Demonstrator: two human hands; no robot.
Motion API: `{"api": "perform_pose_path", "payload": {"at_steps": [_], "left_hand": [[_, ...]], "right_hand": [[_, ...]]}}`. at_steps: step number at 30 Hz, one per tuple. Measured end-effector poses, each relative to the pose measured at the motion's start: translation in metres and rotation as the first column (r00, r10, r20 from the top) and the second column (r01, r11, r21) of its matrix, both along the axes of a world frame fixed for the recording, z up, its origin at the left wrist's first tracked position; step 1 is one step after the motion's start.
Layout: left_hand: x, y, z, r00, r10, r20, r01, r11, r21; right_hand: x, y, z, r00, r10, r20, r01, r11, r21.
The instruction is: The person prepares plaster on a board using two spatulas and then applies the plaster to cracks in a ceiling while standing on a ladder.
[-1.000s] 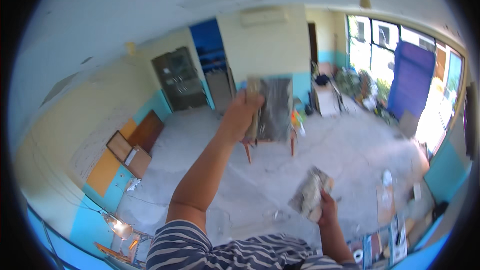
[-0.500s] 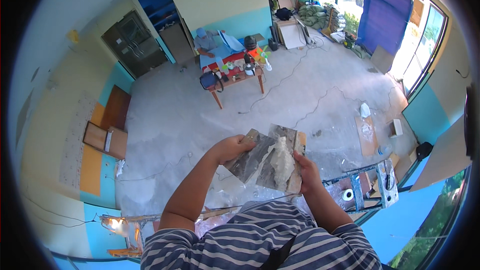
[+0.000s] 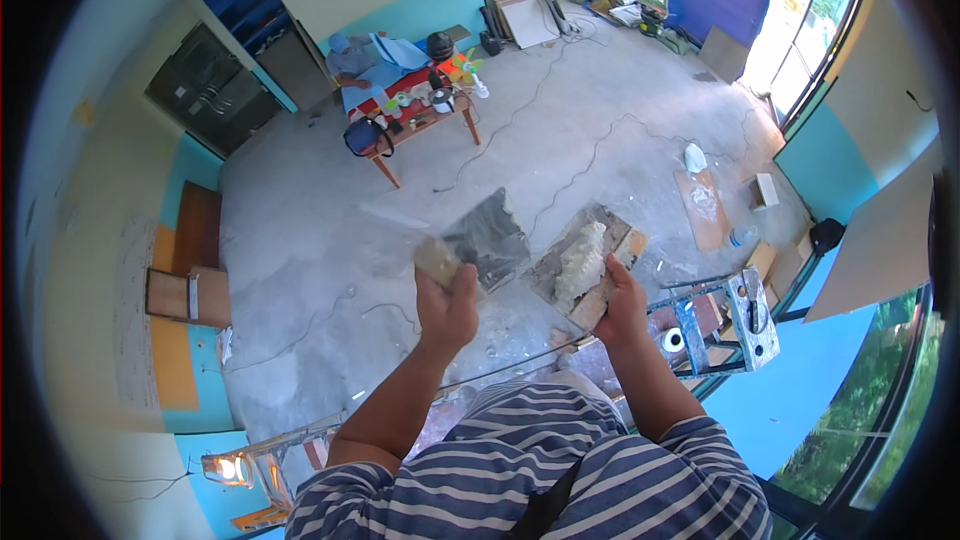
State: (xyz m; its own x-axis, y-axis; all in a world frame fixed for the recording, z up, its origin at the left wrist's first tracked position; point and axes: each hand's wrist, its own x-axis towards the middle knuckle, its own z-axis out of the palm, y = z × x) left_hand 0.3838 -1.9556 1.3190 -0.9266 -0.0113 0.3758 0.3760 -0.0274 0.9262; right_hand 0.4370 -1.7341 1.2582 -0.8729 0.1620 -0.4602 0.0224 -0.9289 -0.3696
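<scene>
My left hand grips the light wooden handle of a wide putty knife. That knife's dark grey blade is tilted, with a whitish smear along its edge. In my right hand is a second wide putty knife, held by its worn wooden edge. A thick mound of off-white putty lies along its face. The two putty knives are apart, side by side in front of my body, well above the floor.
Close at right is a paint-splattered ladder with a white roll on it. A lit lamp is at lower left. Farther off, a person sits at a cluttered table. Cables cross the concrete floor.
The putty knives were close together, overlapping; now they are separated. My left hand has turned upright and swung its blade away. My view has shifted, so the room sits further left and up.
</scene>
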Motion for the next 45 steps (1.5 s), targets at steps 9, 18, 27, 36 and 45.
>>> {"api": "perform_pose_path", "payload": {"at_steps": [9, 18, 27, 36, 45], "left_hand": [[0.013, 0.040, 0.005, 0.870, -0.374, -0.321, 0.197, 0.861, -0.468], [0.004, 0.015, -0.023, 0.895, -0.392, -0.214, 0.132, 0.689, -0.713], [0.003, -0.029, -0.018, 0.937, -0.262, -0.232, 0.004, 0.671, -0.741], [0.027, -0.003, 0.016, 0.837, -0.409, -0.363, -0.045, 0.610, -0.791], [0.036, 0.006, 0.021, 0.834, -0.397, -0.382, -0.049, 0.637, -0.769]], "right_hand": [[-0.002, 0.029, 0.013, 0.998, 0.036, -0.043, -0.038, 0.997, -0.060], [-0.004, 0.045, 0.013, 0.997, 0.079, -0.019, -0.078, 0.996, 0.041], [-0.021, 0.028, 0.036, 0.982, -0.171, -0.078, 0.183, 0.965, 0.187], [-0.026, 0.008, 0.041, 0.934, -0.313, -0.171, 0.345, 0.917, 0.202], [-0.014, -0.025, 0.046, 0.919, -0.216, -0.329, 0.390, 0.618, 0.683]]}}
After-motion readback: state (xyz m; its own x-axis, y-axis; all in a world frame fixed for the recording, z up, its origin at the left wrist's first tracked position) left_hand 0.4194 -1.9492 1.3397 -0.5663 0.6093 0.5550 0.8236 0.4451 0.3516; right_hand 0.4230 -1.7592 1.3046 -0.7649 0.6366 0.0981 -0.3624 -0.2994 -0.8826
